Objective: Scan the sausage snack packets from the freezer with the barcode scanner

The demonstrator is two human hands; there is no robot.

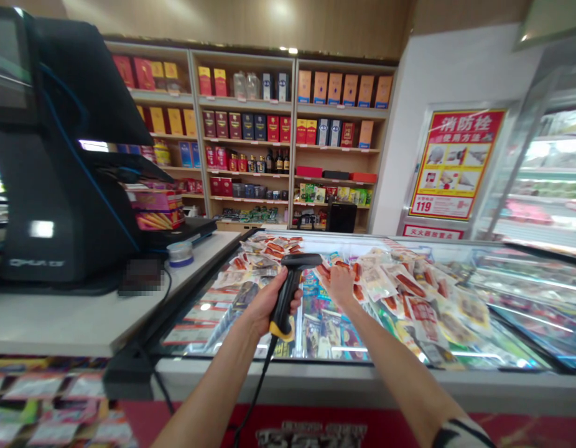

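Observation:
My left hand [266, 303] is wrapped round the handle of a black and yellow barcode scanner [284, 298], whose head points to the right. A cable runs down from its base. To the right of it, my right hand [340, 285] is closed on a clear packet of sausages [323, 271], which lies partly hidden behind the fingers. Both hands are above the glass top of a freezer [288, 364]. One heap of sausage packets [274, 247] is behind the scanner, and a larger heap of packaged meat [421, 298] spreads to the right of my right hand.
On the left, a black cash register [68, 186] stands on a white counter [73, 323], near a small round tub [180, 254]. Shelves of boxes and bottles [246, 127] line the back wall. A red notice [458, 165] hangs at the right.

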